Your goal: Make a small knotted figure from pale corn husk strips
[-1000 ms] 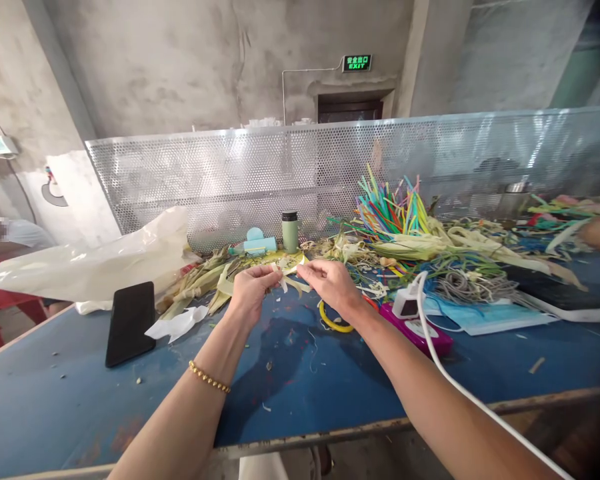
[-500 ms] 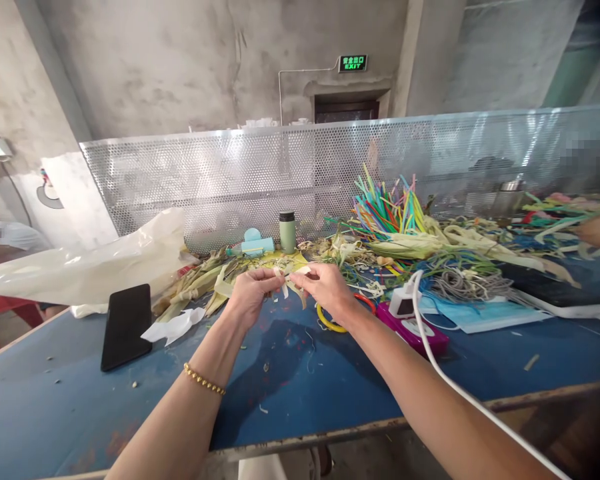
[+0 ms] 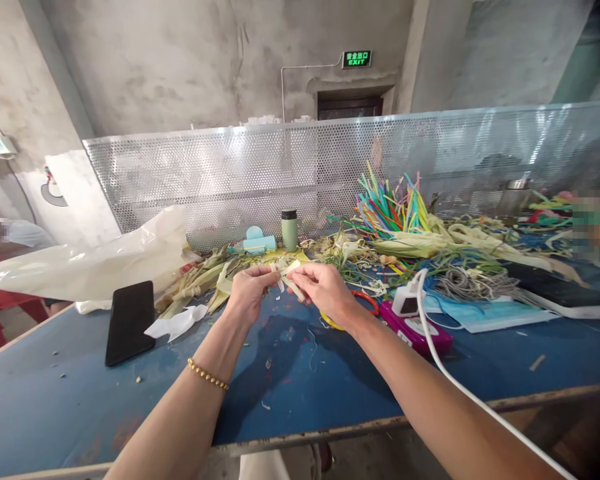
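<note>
Above the blue table [image 3: 55, 407] my left hand [image 3: 249, 293] and my right hand [image 3: 321, 289] are close together, both pinched on a pale strip of corn husk [image 3: 286, 277] held between them. My left wrist wears a gold bead bracelet [image 3: 207, 375]. Behind the hands lies a pile of green and pale corn husks [image 3: 200, 283]. A yellow ring [image 3: 330, 321] lies on the table just under my right wrist.
A black phone [image 3: 129, 322] lies at the left beside white paper scraps [image 3: 176, 325] and a big plastic bag [image 3: 95, 263]. A green flask [image 3: 289, 231], coloured strips [image 3: 390, 207], a magenta power strip [image 3: 417, 330] with white cable [image 3: 460, 387], and a perforated metal screen [image 3: 220, 180] stand behind. Another person sits far left.
My hands have drawn closer together on the husk strip, the right hand shifting slightly left. The view has hardly moved.
</note>
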### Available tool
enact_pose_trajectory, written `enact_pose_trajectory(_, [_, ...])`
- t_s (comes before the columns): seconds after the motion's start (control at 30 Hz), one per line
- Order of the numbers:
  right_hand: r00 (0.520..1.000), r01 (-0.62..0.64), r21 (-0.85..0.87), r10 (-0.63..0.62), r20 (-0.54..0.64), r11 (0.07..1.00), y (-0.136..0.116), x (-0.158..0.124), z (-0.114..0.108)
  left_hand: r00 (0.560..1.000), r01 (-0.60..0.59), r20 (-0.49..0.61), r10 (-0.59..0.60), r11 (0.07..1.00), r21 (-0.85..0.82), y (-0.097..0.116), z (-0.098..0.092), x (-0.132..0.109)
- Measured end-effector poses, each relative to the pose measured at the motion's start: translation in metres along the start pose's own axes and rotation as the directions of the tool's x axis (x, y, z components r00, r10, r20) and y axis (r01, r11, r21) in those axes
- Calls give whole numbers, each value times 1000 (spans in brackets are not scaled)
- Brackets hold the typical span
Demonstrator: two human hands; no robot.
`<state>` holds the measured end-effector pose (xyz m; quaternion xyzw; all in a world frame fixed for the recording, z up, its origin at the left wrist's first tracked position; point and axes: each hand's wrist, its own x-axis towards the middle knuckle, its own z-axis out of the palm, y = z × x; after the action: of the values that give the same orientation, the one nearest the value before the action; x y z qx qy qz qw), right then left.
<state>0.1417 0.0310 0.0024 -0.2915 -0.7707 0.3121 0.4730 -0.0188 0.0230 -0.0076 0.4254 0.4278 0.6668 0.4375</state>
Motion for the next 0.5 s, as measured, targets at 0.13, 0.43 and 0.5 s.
enact_pose_trajectory(0.13, [998, 53, 60, -56, 38, 997, 3, 3, -3, 995, 78, 67, -72, 992, -102, 3, 1, -1])
enact_pose_trajectory(0.43, [905, 365, -471, -425, -22, 803, 13, 1, 0, 992, 87, 101, -77, 991, -99, 3, 6, -4])
enact_pose_trajectory(0.5, [873, 373, -664, -488, 14, 648, 8, -1, 0, 996, 66, 65, -61, 995, -76, 2, 6, -4])
